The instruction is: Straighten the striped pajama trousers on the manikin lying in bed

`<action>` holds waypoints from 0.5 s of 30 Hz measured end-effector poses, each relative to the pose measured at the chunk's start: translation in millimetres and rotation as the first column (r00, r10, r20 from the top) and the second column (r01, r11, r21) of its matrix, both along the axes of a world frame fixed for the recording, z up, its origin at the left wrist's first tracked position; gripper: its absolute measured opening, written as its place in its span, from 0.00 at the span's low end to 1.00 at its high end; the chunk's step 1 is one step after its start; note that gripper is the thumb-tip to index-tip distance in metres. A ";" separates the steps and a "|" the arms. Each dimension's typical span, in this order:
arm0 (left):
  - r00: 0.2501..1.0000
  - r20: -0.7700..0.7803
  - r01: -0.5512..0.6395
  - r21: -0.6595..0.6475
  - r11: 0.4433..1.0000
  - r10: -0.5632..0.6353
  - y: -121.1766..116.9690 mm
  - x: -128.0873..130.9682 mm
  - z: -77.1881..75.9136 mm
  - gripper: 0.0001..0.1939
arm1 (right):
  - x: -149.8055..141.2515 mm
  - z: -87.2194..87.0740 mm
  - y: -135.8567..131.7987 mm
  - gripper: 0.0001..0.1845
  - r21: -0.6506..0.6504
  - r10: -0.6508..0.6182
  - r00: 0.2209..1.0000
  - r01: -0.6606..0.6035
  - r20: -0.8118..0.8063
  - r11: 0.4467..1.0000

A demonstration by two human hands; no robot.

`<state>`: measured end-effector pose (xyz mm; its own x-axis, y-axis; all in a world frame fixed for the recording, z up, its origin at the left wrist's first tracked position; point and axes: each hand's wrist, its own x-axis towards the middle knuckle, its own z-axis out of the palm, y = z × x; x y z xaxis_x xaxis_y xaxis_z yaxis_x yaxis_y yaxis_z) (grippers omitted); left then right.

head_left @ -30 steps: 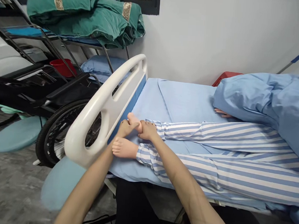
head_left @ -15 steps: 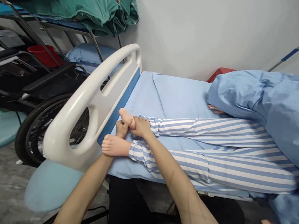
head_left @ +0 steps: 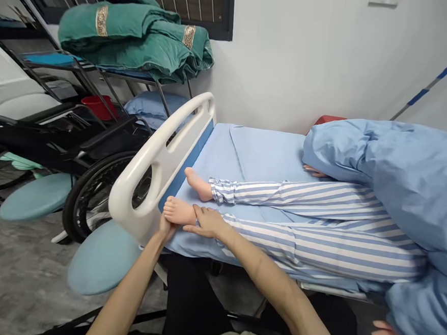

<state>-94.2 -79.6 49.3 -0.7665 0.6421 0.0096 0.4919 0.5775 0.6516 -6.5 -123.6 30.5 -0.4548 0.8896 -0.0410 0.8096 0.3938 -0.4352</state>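
A figure with smooth, doll-like feet lies on the bed in blue-and-white striped trousers (head_left: 317, 245). My left hand (head_left: 166, 227) is cupped against the sole side of the near foot (head_left: 180, 211), its fingers mostly hidden behind it. Over the ankle of that foot, at the trouser cuff, lies my right hand (head_left: 209, 221), fingers curled across and thumb on the near side. The far foot (head_left: 199, 184) rests untouched on the sheet, toes toward the footboard (head_left: 163, 153).
Blue bedding (head_left: 384, 163) covers the figure's upper body. Left of the footboard stand a wheelchair (head_left: 95, 143) and pale blue-green oval seats (head_left: 104, 258). Folded green covers (head_left: 141, 34) lie on a rack by the wall. A pole (head_left: 420, 94) leans at the right.
Both my hands have left the far foot and moved nearer, onto the near foot and its ankle. The view has tilted up and shifted left.
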 end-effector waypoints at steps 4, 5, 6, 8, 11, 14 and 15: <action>0.988 -0.142 -0.070 -0.011 0.997 0.068 -0.4 6.8 -6.3 0.21 | -2.5 -11.7 -5.9 0.44 -0.034 -0.051 0.993 0.055 0.104 0.998; 0.984 -0.162 -0.076 -0.018 0.997 0.072 0.3 7.2 -8.7 0.21 | -3.3 -13.6 -5.7 0.43 -0.023 -0.062 0.992 0.065 0.112 0.998; 0.980 -0.184 -0.081 -0.030 0.996 0.075 1.2 7.2 -11.1 0.22 | -4.0 -15.0 -5.5 0.41 -0.008 -0.072 0.991 0.074 0.115 0.997; 0.971 -0.225 -0.091 -0.061 0.994 0.075 3.8 7.0 -15.8 0.23 | -5.3 -16.4 -5.5 0.37 0.029 -0.094 0.988 0.091 0.120 0.995; 0.963 -0.265 -0.086 -0.098 0.992 0.057 6.7 8.1 -20.3 0.24 | -6.3 -16.0 -6.3 0.36 0.060 -0.101 0.985 0.093 0.141 0.994; 0.971 -0.238 -0.049 -0.093 0.994 0.026 4.5 1.9 -20.4 0.25 | -6.2 -14.5 -6.4 0.37 0.051 -0.086 0.982 0.078 0.169 0.996; 0.980 -0.195 0.012 -0.110 0.994 -0.033 2.3 -4.8 -19.5 0.24 | -6.1 -14.1 -6.2 0.38 0.048 -0.083 0.981 0.076 0.177 0.996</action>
<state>-99.0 -77.2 29.8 -0.7418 0.6648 0.0886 0.6178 0.6260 0.4758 -12.7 -129.8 16.4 -0.3712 0.9253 -0.0782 0.9022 0.3394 -0.2661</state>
